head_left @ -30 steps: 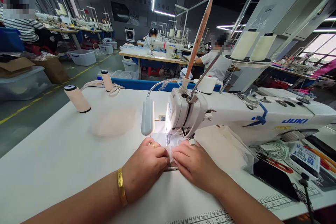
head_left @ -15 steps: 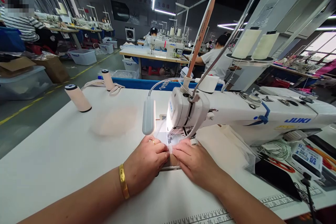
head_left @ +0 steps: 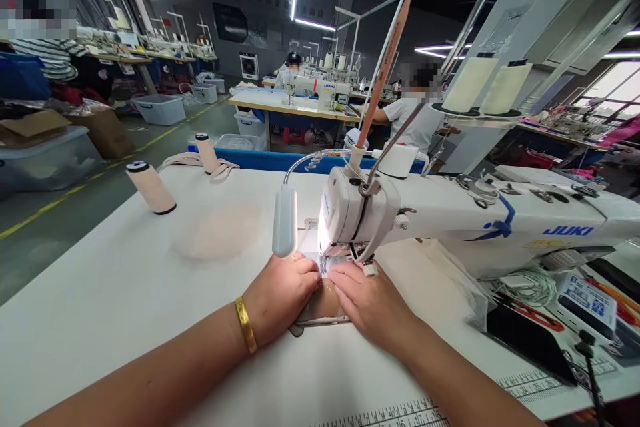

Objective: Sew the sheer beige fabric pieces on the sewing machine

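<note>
Both hands lie flat on the white worktop point(head_left: 125, 293), guiding a small skin-toned fabric piece point(head_left: 320, 303) toward the needle area of the white sewing machine point(head_left: 450, 213). The left hand point(head_left: 283, 297), with a gold bangle point(head_left: 246, 324) on its wrist, rests knuckles up, its fingers curled down and pressing the piece's left edge. The right hand point(head_left: 367, 300) mirrors it on the right edge, fingers together and tips pushed up to the presser foot point(head_left: 333, 260). The 2 sets of fingertips nearly touch just in front of the foot; whether either hand pinches the cloth or only presses it, I cannot tell. The piece lies between and partly under the hands, its front end at the foot, lit by the gooseneck lamp point(head_left: 285, 221).

The step in hand looks like feeding the piece through a seam. The next move calls for even pressure from both hands and fingertips kept clear of the needle.

2 thread cones point(head_left: 150, 187) stand well apart on the far left.
</note>
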The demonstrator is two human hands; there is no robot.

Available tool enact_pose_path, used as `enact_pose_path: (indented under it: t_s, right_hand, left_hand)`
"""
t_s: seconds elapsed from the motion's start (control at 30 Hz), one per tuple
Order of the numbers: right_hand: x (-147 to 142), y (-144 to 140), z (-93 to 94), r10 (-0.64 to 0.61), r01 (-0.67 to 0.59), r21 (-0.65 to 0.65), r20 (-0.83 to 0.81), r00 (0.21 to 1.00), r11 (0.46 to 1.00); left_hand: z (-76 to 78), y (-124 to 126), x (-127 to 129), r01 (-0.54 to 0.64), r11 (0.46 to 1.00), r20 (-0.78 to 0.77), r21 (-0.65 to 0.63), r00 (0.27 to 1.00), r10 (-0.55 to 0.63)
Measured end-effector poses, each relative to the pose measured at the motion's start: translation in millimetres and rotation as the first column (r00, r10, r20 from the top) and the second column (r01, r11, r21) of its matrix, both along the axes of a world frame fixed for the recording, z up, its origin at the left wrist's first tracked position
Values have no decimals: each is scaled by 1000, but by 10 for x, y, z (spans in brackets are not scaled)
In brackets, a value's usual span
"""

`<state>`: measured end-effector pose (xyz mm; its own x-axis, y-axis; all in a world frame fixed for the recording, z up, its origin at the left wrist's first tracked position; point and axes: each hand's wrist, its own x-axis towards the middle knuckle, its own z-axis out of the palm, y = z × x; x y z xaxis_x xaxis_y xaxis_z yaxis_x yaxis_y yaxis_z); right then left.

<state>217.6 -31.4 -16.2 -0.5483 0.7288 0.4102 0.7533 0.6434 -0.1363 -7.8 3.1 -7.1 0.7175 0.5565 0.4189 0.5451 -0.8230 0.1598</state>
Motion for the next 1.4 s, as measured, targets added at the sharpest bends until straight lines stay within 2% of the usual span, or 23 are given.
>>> enact_pose_path:
  t_s: [0.13, 0.23, 0.47, 0.6, 0.7, 0.8, 0.87, 0.97, 1.03, 1.13, 1.23, 1.33, 1.4]
  right_hand:
    - [1, 12, -32, -47, 47, 37, -2, 999, 998]
    - [4, 13, -50, -60, 60, 32, -5, 998, 998]
    - [7, -1, -68, -44, 44, 0, -31, 999, 999]
    - [-19, -24, -33, 60, -58, 28, -70, 996, 998]
    - [-69, -63, -7, 144, -139, 49, -110, 983, 989]
    - [-146, -128, 16, 225, -218, 61, -160, 961, 974]
    - [-214, -176, 39, 296, -290, 59, -196, 935, 955]
    - [-325, -229, 82, 372, -383, 11, -263, 890, 924]
    - [-392, -241, 96, 354, -389, -60, -307, 883, 919]
    - [-456, -233, 70, 282, -347, -143, -343, 896, 927]
    - [-452, -220, 18, 263, -336, -165, -351, 899, 927]
    - [-376, -220, -3, 243, -321, -184, -351, 904, 929]
    - [-309, -224, 13, 216, -301, -198, -363, 906, 933]
  left_hand:
    - [-6, 54, -6, -36, 993, -16, -114, 999, 34]
    - [33, 54, -34, -110, 978, -36, -175, 994, 105]
    - [253, -81, -11, -299, 950, -267, -90, 926, 266]
    - [388, -119, -48, -275, 955, -324, -112, 918, 226]
    - [453, -46, -139, -233, 966, -255, -115, 946, 198]
    - [465, 32, -205, -142, 976, -232, -163, 967, 102]
    - [451, 38, -204, -219, 941, -285, -259, 948, 142]
    - [421, -7, -148, -442, 842, -392, -310, 866, 310]
    - [411, -39, -105, -493, 814, -424, -309, 837, 346]
    - [427, -52, -85, -511, 808, -441, -292, 822, 360]
    - [469, -37, -130, -513, 821, -440, -251, 816, 376]
    - [487, -39, -187, -464, 857, -392, -223, 848, 357]
    - [466, -55, -193, -398, 870, -300, -291, 902, 312]
